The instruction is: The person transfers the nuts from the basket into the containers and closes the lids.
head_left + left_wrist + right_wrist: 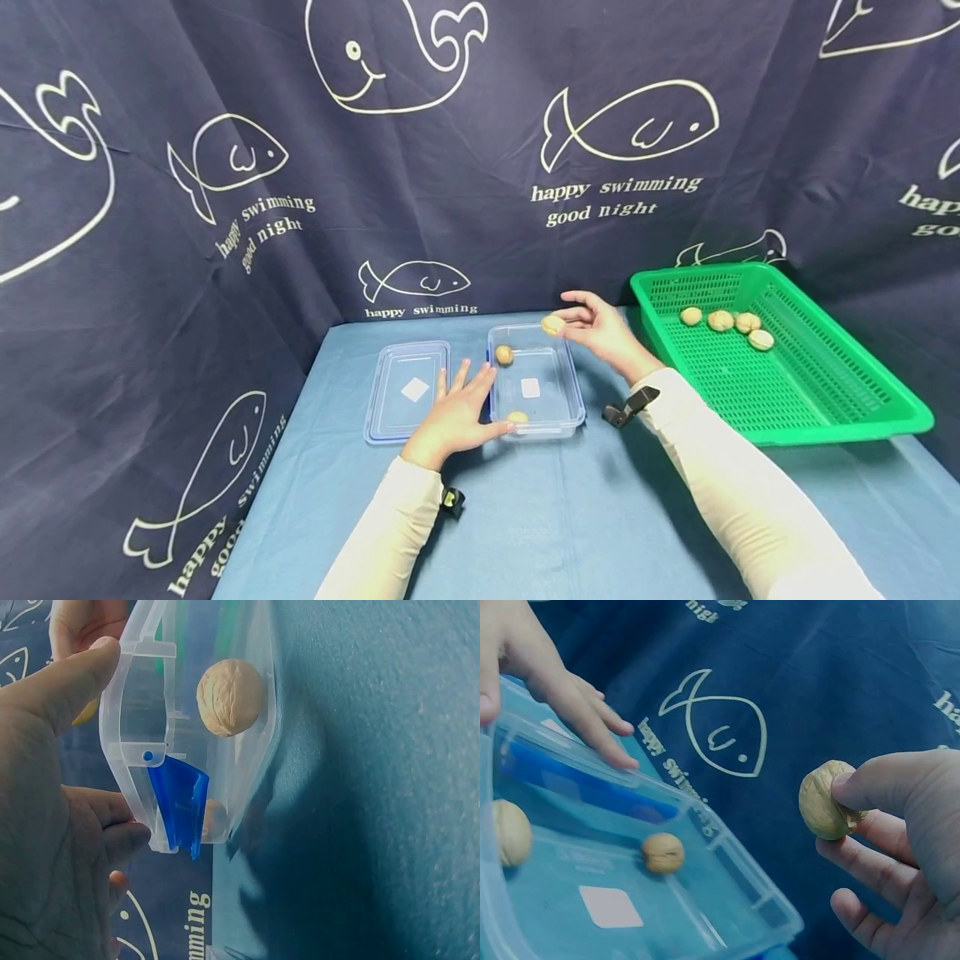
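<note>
Head view: right hand point(603, 327) pinches a walnut point(552, 324) above the clear box point(570, 400) at frame centre; transfer step under way. Left wrist view: left hand point(52, 825), fingers straight, steadies the box wall. Right wrist view: the walnut sits at right, beyond the rim; the next move calls for centring it over the box, then release.

A table point(570, 517) covered in blue cloth carries everything, set against a dark blue curtain that closes it in at the back and on both sides. Directly on the cloth lie three items: a clear plastic lid point(405, 390) flat at the left, a clear plastic container point(573, 400) just beside it to the right, and a green mesh basket point(840, 421) well apart at the right edge, set at an angle to the table front. The container and lid sit near the middle of the table, the basket reaching close to the back curtain.
</note>
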A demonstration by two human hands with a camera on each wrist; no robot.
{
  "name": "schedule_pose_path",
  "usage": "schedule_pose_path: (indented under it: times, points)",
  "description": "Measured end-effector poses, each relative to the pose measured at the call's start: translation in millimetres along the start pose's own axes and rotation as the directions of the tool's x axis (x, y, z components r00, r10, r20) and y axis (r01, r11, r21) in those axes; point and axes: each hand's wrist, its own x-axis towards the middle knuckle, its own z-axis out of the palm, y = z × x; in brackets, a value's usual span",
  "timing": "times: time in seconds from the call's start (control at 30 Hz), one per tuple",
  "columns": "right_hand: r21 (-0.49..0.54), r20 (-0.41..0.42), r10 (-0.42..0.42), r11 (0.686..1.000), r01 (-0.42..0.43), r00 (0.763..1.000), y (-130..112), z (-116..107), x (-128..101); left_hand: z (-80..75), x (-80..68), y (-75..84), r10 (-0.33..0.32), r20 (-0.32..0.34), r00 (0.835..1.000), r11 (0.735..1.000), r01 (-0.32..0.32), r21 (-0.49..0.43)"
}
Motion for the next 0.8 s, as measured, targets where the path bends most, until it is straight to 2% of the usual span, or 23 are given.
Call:
schedule_pose_path:
  times: [0.33,0.57,0.8]
  points:
    - [-0.022,0.05,0.038,0.999,-0.037,0.998,7,30,-2,-1.3,-0.4,-1.3,-0.006,-0.017,1.0,0.999,0.007,0.036]
    - [-0.046,0.081,0.058,0.997,-0.054,0.995,15,47,-4,-1.7,-2.2,-3.8,0.041,-0.035,0.999,0.996,-0.038,0.076]
    - [-0.06,0.115,0.059,0.997,-0.052,0.992,24,57,-8,-2.0,-4.1,-5.8,0.046,-0.005,0.999,0.994,-0.046,0.1]
